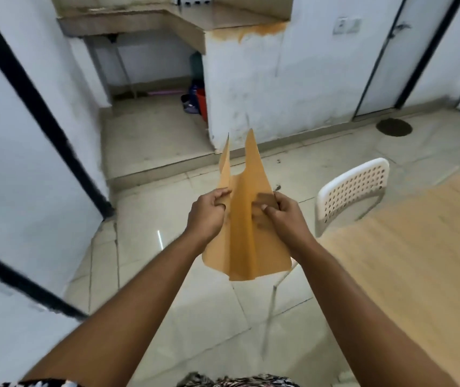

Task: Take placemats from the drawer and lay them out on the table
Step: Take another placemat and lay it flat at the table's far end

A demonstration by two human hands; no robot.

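Gripping the orange placemats (247,219) in the air above the tiled floor (195,303), the left hand (206,216) and right hand (284,219) pinch opposite edges, with the wooden table (418,261) and white chair (351,191) to their right.

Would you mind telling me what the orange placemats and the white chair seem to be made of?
Orange placemats: probably thin flexible plastic or coated sheet, smooth and matte; they bend and crease in both hands. White chair: likely moulded plastic back, smooth, pierced with rows of holes, on slim legs that look metal.
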